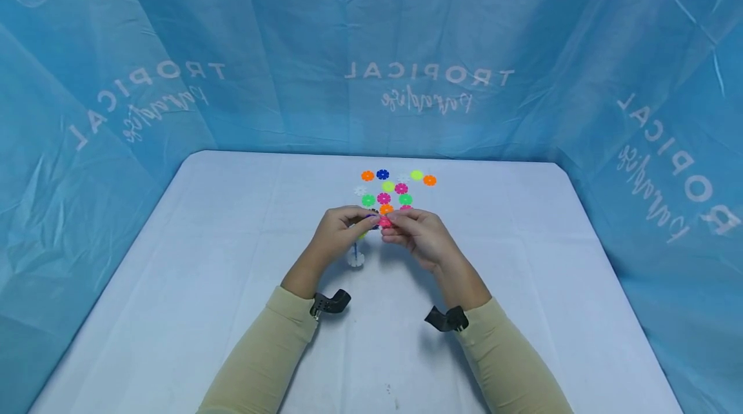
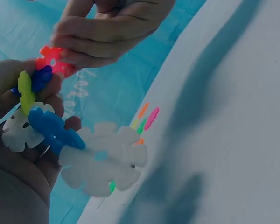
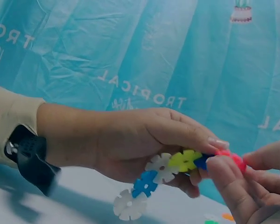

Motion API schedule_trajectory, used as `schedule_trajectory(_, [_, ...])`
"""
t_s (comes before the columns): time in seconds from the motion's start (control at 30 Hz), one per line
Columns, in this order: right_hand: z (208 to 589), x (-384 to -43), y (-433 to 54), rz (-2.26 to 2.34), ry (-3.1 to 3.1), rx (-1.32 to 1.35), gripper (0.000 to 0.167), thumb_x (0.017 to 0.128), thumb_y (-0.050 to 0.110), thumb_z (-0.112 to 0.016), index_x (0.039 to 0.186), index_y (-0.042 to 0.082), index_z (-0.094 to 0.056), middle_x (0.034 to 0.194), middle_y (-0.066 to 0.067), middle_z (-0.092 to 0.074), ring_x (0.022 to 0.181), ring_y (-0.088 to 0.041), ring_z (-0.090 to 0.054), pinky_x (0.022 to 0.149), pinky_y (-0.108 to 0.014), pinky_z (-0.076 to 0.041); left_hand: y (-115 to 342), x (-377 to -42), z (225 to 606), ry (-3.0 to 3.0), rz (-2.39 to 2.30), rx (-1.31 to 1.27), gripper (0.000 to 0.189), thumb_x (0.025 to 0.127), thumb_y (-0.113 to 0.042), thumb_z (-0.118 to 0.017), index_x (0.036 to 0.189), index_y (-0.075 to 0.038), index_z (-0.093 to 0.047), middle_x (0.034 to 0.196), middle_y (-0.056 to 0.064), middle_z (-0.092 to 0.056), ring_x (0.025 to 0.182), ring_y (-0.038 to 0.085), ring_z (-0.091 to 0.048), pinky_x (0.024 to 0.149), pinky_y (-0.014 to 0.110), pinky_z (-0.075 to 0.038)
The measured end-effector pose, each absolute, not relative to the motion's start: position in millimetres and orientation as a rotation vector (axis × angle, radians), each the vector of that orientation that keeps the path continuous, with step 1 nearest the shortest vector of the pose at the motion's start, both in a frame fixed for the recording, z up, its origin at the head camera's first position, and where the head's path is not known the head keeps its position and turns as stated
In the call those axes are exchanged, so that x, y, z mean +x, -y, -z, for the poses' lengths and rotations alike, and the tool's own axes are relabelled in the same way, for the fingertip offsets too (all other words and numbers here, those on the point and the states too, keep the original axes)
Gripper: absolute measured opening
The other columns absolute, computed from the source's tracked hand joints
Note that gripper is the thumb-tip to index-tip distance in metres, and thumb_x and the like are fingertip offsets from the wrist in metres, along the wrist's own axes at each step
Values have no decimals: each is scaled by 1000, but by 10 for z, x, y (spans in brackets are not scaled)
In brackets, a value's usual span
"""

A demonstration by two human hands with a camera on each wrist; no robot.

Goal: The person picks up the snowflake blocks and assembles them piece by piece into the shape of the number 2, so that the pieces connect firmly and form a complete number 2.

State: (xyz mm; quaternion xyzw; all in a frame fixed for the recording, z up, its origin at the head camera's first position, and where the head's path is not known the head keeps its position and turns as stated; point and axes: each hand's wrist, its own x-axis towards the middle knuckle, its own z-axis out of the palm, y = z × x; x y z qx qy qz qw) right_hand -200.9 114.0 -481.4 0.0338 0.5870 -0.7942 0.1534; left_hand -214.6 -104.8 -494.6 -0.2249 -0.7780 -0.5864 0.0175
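My left hand (image 1: 338, 233) pinches a chain of notched plastic discs by its dark blue disc (image 2: 42, 78). Along the chain hang a yellow disc (image 3: 185, 161), a white disc (image 3: 162, 168), a light blue disc (image 3: 145, 184) and another white disc (image 3: 129, 205) at the free end. A pink disc (image 2: 50, 59) meets the dark blue one, and my right hand (image 1: 422, 236) grips it between thumb and fingers. Whether their slots are fully joined cannot be told, since fingertips cover part of the joint. Both hands are raised above the table.
Several loose discs lie flat on the white table (image 1: 232, 240) beyond the hands, among them an orange disc (image 1: 367, 176), a green disc (image 1: 368, 200) and a dark pink disc (image 1: 401, 188). A blue printed curtain (image 1: 302, 104) surrounds the table's back and sides.
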Motion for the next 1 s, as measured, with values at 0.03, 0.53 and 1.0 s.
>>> schedule_trajectory(0.03, [4813,-2027,-1152,2256,-1740,101,36,102,21,-74,125,-6,-68,109,-27,-73,92,-30,-77,88,-40,-59,1053,-2146,4944,2408,1841,-681,19,101,-29,-76,106,-11,-82,104,-4,-77,96,19,-71,87,36,-59])
schedule_trajectory(0.53, [4789,-2633,-1500,1327,-2791,-39,19,100,20,-76,112,6,-73,97,-8,-68,84,-27,-67,73,-35,-59,1082,-2172,5000,2313,1896,-552,16,103,-22,-74,107,-8,-81,101,0,-77,91,22,-70,78,31,-59])
schedule_trajectory(1.0, [4915,-2849,-1288,818,-2769,-54,30,90,25,-88,99,3,-69,92,-11,-63,91,-27,-58,80,-37,-54,1038,-2154,5017,2338,1921,-542,21,101,-31,-75,107,-12,-81,105,-3,-77,94,22,-69,83,35,-59])
